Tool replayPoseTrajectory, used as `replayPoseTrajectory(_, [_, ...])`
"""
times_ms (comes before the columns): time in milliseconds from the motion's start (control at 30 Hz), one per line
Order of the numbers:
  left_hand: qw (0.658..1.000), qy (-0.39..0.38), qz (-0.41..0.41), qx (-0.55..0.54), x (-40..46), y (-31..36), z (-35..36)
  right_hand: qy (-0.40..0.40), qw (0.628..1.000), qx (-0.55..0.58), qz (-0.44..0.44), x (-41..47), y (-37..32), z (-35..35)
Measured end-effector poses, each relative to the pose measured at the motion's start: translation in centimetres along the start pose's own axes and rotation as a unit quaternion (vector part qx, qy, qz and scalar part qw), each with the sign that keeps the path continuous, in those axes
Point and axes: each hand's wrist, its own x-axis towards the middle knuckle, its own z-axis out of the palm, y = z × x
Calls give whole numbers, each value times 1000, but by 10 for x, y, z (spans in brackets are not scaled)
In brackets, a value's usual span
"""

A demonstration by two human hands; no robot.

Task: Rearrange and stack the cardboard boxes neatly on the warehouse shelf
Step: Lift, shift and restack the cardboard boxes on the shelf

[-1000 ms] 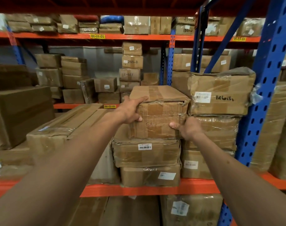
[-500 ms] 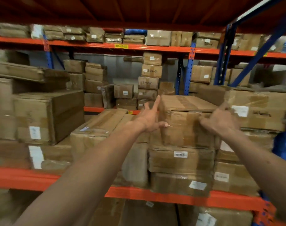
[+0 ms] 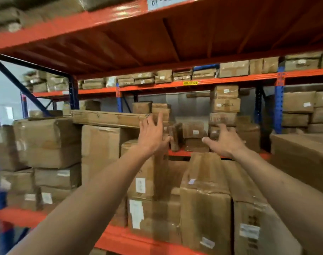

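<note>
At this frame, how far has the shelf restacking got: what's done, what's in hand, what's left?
Done: hard to credit; no finished, squared-off stack shows in this blurred view. In hand: nothing. The left hand and right hand are open and empty, raised over the tall boxes at the front. Left: most of it. A long flat box overhangs the boxes beneath, and the left-hand pile sits crooked.

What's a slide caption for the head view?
Both open hands, left hand and right hand, reach toward cardboard boxes on the orange shelf.

matt brown cardboard boxes (image 3: 205,197), some tape-glossy; painted orange metal shelf beam (image 3: 135,240).
</note>
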Motion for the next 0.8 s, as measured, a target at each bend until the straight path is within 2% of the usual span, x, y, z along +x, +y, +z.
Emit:
replayPoseTrajectory(167, [998,-2,-63,24,22,-71,-6,-55,996,56,-44,28,-72,51])
replayPoseTrajectory(400, [975,-38,-19,218,69,-115,1,-104,987,58,-111,57,-121,97])
replayPoseTrajectory(567, [964,-90,-12,249,103,-129,15,-113,981,60,-143,81,-128,109])
replayPoseTrajectory(700, [972,-46,48,225,112,-132,27,-107,982,38,-149,99,-119,107])
replayPoseTrajectory(800, [964,-15,89,249,113,-126,27,-89,981,40,-167,111,-116,105])
